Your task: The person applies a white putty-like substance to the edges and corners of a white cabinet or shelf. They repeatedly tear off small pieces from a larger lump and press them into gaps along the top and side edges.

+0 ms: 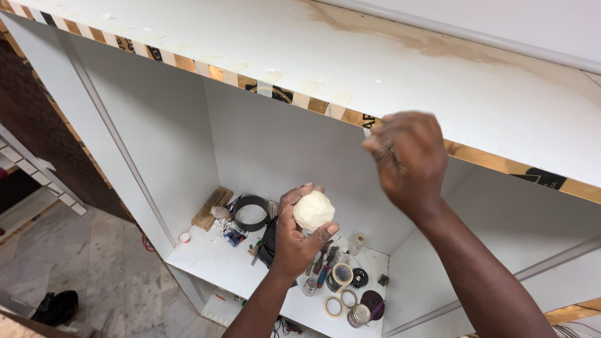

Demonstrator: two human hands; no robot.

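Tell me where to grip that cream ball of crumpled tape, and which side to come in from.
Grip the cream ball across its bare upper right side, coming from above right. The left hand cups its lower left, fingers wrapping it. It looks rounded and faceted, so an enclosing fingertip grasp probably suits best.

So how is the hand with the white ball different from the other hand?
The left hand is low, sharp in the picture, and cups a pale crumpled ball. The right hand is higher, blurred, and pinched at the cabinet's taped gold edge; whether it holds anything is unclear. Both are bare.
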